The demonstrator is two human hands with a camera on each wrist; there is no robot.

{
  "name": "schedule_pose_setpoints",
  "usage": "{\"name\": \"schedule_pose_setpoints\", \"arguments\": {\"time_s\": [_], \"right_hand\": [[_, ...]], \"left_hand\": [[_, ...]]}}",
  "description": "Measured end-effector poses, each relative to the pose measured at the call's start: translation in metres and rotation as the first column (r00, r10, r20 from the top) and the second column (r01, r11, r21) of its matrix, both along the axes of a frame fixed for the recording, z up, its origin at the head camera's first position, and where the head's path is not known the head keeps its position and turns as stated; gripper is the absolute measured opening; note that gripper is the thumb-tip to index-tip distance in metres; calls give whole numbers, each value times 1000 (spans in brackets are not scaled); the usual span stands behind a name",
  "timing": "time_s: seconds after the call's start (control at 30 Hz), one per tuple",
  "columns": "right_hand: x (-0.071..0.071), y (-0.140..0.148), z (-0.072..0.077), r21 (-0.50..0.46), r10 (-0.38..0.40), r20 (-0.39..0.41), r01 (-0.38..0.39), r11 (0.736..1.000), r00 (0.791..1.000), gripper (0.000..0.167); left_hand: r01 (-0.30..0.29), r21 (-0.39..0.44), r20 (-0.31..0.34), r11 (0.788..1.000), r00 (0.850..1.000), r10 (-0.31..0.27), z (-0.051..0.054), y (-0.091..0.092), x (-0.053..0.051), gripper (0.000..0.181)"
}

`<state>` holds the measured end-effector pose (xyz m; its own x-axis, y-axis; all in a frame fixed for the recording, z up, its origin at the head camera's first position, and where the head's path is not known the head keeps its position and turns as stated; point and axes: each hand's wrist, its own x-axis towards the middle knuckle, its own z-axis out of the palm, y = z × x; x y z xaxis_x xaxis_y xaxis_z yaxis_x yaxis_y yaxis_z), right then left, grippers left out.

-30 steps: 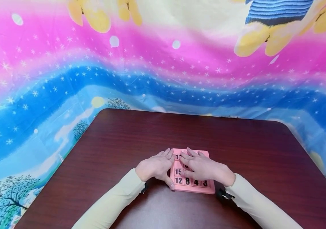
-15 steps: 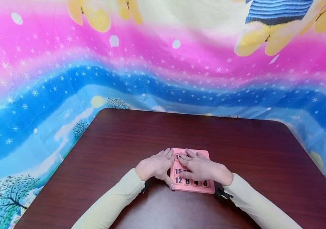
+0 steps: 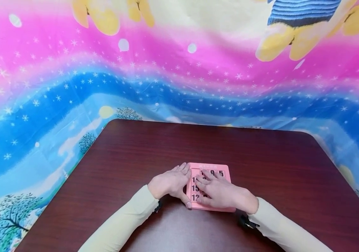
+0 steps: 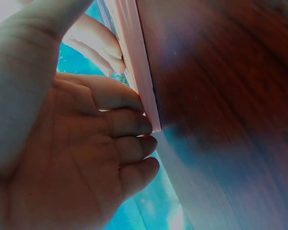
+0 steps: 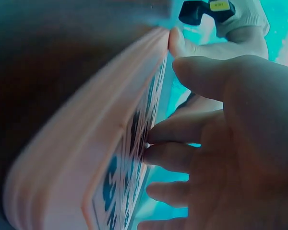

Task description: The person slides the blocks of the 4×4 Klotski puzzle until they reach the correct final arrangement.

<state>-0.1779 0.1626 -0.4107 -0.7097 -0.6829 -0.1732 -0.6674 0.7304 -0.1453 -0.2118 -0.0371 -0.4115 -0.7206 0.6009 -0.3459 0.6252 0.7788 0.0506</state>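
Observation:
A pink sliding number board lies flat on the table, with black numbers such as 9, 5 and 12 showing. At its top left corner is a tile-sized gap. The left hand rests along the left edge, fingertips near the upper corner and thumb at the lower one; in the left wrist view its fingers touch the board's side. Over the tiles lies the right hand, fingers extended and covering several numbers. Two of its fingertips meet the tile face in the right wrist view.
The dark red-brown table has rounded far corners. Behind it hangs a pink and blue patterned cloth. A black wrist device shows at the right cuff.
The tile in the left column's top place has slid down, leaving the gap at the top left. The right hand has shifted slightly down, uncovering top-row numbers. The left hand keeps its place.

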Motion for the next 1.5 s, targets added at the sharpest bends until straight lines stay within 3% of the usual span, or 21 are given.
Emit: {"name": "schedule_pose_setpoints", "arguments": {"time_s": [0.23, 0.63, 1.07, 1.5], "right_hand": [[1, 2, 4, 14, -41, 45, 40, 999, 998, 62], [-18, 21, 5, 24, -167, 70, 166, 986, 983, 64], [-20, 19, 0, 28, -183, 55, 182, 983, 981, 70], [-22, 3, -1, 26, -140, 60, 139, 990, 988, 67]], "left_hand": [[3, 0, -3, 1000, 1000, -3, -1, -1, -1, 124], [-6, 9, -10, 1000, 1000, 6, -1, -1, 1, 126], [2, 0, -29, 1000, 1000, -2, 0, -1, 1, 125], [2, -9, -17, 1000, 1000, -2, 1, -1, 1, 125]]}}
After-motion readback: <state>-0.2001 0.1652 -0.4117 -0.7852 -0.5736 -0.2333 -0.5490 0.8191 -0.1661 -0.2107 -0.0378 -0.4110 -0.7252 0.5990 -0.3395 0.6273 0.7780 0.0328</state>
